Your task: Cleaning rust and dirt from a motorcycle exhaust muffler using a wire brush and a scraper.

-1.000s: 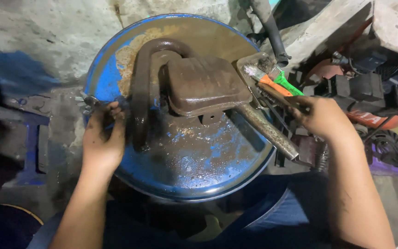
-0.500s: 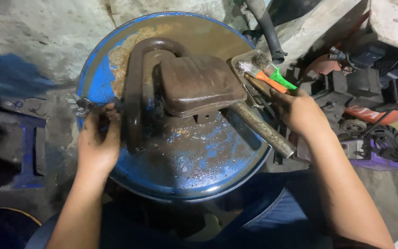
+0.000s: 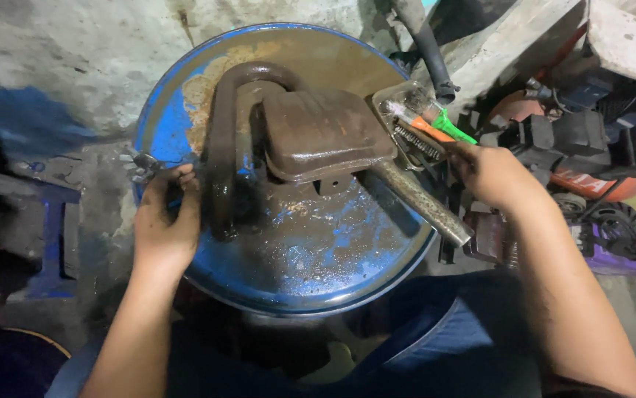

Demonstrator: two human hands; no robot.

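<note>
A rusty muffler (image 3: 325, 134) with a curved pipe (image 3: 224, 140) and a straight tailpipe (image 3: 421, 203) lies on top of a blue drum (image 3: 310, 265). My left hand (image 3: 167, 221) grips the lower end of the curved pipe at the drum's left edge. My right hand (image 3: 491, 175) is at the drum's right edge, closed on a tool whose metal part (image 3: 415, 141) reaches toward the muffler. Orange and green handled tools (image 3: 443, 125) lie in a small tray just above that hand.
A black hose (image 3: 427, 44) runs down from the top. Engine parts and red machinery (image 3: 583, 147) crowd the right side. A purple object (image 3: 627, 258) sits at far right. A blue metal stand (image 3: 45, 228) is on the concrete floor at left. A metal clamp (image 3: 141, 166) sits by the drum's left rim.
My right hand has moved left and up toward the tray at the drum's edge. My left hand has stayed on the curved pipe.
</note>
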